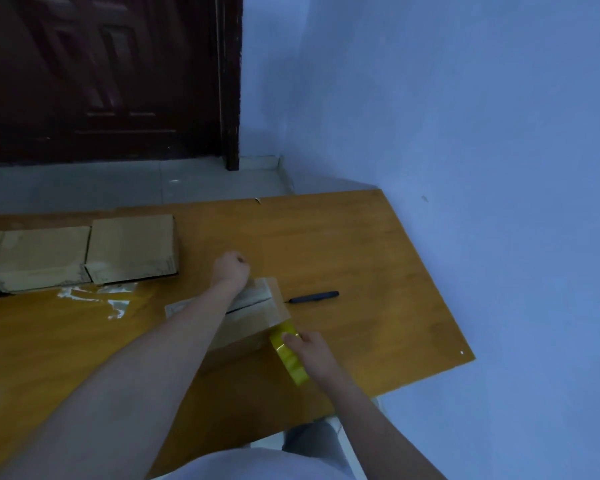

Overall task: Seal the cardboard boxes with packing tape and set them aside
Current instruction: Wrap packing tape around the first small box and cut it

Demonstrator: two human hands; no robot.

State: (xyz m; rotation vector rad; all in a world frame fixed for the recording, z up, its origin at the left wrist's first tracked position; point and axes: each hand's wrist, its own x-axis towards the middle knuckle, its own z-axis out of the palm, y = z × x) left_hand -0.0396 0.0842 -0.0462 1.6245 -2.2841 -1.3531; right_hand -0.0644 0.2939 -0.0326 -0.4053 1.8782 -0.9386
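Left hand (230,267) curled at far edge of box (246,318) on bench (361,244); right hand (309,348) gripping yellow tape roll (289,358) at near end. Knife (314,296) beside box. Sealed boxes (84,252) lined left.

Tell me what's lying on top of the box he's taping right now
The left forearm lies across the box, its fist beyond the far edge. Clear tape runs over the right end to the yellow roll in the right hand. The forearm hides part of the seam.

Box being taped (246,320) in the middle of the table (361,244), row of boxes (84,254) to its left and farther back, knife (314,296) just right of it, tape roll (289,356) at its near right corner.
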